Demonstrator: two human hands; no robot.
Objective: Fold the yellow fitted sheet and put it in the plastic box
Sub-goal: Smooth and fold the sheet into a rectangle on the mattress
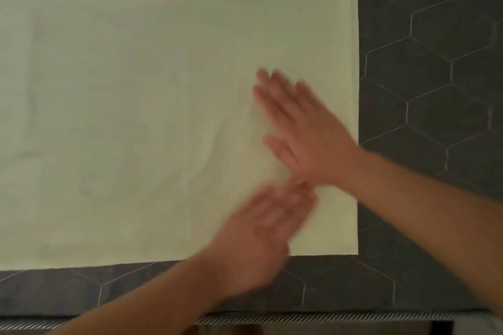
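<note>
The yellow fitted sheet (pixel 136 95) is lying flat on the dark quilted surface (pixel 435 62), from centre out to nine o'clock. Near four o'clock it is apparently being smoothed by the right hand (pixel 307 133) and the blurred left hand (pixel 258 242), fingers (pixel 275 102) straight, clamped on nothing. Creases are best being pressed outward before folding. No plastic box is being shown.

The yellow fitted sheet (pixel 136 117) lies flat on a dark grey quilted surface (pixel 435 62) stitched in hexagons. Both hands are on it near its right edge — right hand (pixel 307 133) flat with fingers straight, left hand (pixel 261 236) blurred, just below it.
</note>
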